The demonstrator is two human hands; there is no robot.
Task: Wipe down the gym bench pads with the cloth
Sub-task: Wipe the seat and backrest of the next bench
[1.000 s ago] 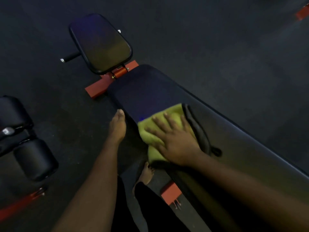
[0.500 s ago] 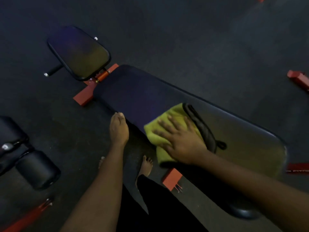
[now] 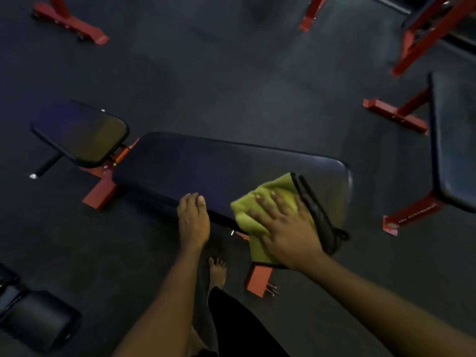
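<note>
A long dark back pad (image 3: 206, 171) of a red-framed gym bench lies across the middle of the view, with a smaller seat pad (image 3: 82, 135) at its left end. A yellow-green cloth (image 3: 270, 194) with a black edge lies on the right end of the long pad. My right hand (image 3: 286, 228) presses flat on the cloth with fingers spread. My left hand (image 3: 193, 222) rests on the near edge of the long pad, its fingers hooked over the edge.
Another dark bench pad (image 3: 453, 140) on a red frame (image 3: 396, 117) stands at the right. More red frames (image 3: 69, 21) stand at the back. A padded roller (image 3: 38, 320) sits at the lower left. My bare foot (image 3: 217, 273) stands on the dark floor by the bench's red foot (image 3: 258, 280).
My right hand has slid the cloth along the long pad toward its right end. My left hand has moved onto the pad's near edge. The view has pulled back.
</note>
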